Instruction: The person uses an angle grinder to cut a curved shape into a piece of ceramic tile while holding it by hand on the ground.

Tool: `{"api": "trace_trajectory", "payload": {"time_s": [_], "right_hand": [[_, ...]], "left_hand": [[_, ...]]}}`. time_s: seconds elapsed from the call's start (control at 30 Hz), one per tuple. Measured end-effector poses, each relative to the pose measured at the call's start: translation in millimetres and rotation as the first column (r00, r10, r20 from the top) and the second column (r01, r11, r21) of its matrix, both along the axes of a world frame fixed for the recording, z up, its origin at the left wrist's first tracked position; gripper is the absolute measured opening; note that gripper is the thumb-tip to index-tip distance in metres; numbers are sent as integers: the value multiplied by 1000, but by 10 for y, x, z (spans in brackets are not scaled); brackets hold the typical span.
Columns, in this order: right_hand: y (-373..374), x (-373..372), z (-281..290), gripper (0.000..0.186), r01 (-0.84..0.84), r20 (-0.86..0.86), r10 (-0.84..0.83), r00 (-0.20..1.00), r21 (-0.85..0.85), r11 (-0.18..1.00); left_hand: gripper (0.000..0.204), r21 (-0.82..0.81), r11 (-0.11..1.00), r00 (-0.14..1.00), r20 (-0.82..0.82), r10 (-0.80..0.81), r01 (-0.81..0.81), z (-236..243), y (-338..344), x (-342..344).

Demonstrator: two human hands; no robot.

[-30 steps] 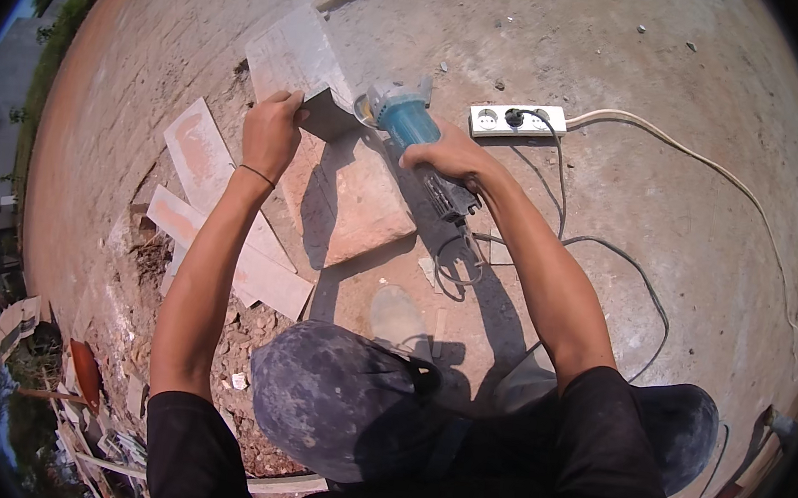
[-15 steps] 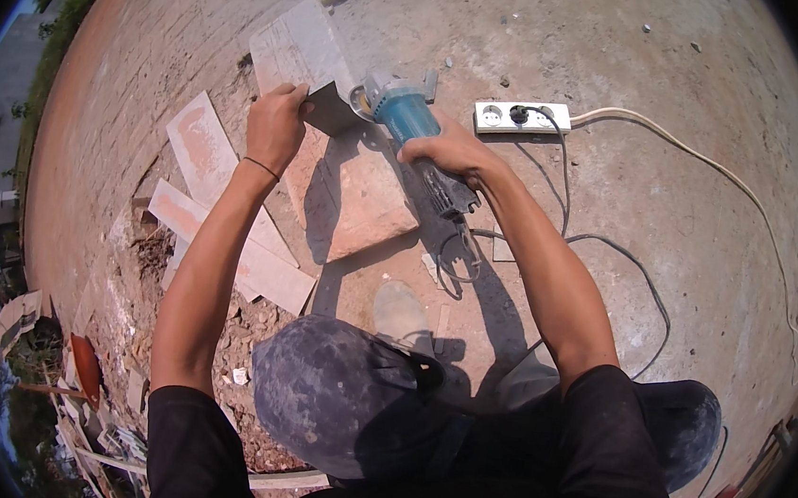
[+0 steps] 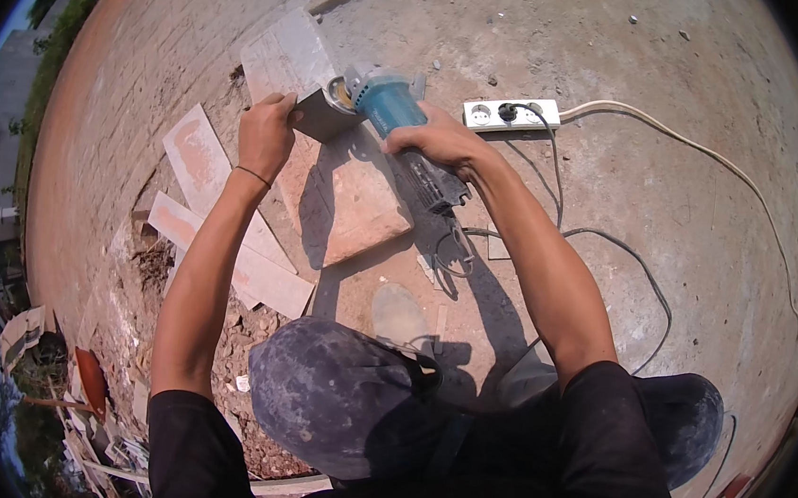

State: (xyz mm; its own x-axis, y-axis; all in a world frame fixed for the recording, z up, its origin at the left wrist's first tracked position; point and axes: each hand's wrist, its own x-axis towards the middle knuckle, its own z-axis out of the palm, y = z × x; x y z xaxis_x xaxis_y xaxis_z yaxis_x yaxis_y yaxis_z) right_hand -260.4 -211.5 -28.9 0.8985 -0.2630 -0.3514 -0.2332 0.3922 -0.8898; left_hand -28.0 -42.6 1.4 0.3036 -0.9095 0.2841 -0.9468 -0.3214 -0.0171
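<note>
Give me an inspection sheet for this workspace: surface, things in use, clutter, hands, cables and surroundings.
Surface: dusty, rough ground with scattered pebbles.
Things in use: teal angle grinder, its disc at the edge of a dark-faced tile; contact unclear. Pinkish block nearer the person.
Clutter: loose tile pieces and rubble on the left.
Hands: left hand grips the tile; right hand grips the grinder. Both look bare.
Cables: black cable loops across the ground; pale cable meets a white power strip, with one black plug inserted.
Surroundings: greenery and a building at the left rim; scrap pile lower left.
</note>
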Motion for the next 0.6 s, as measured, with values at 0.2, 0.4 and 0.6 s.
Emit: {"api": "trace_trajectory", "payload": {"time_s": [0.2,0.4,0.6], "right_hand": [[30,-1,-41,64,-26,-28,24,999,-41,999],[30,46,-201,67,-11,-72,6,997,-75,997],[-26,40,27,70,-39,-59,43,997,72,997]], "left_hand": [[16,6,1000,1000,9,11,-11,-6,1,-4],[16,-6,1000,1000,2,8,-8,2,1,-8],[18,3,1000,1000,-17,24,-24,28,17,-31]]}}
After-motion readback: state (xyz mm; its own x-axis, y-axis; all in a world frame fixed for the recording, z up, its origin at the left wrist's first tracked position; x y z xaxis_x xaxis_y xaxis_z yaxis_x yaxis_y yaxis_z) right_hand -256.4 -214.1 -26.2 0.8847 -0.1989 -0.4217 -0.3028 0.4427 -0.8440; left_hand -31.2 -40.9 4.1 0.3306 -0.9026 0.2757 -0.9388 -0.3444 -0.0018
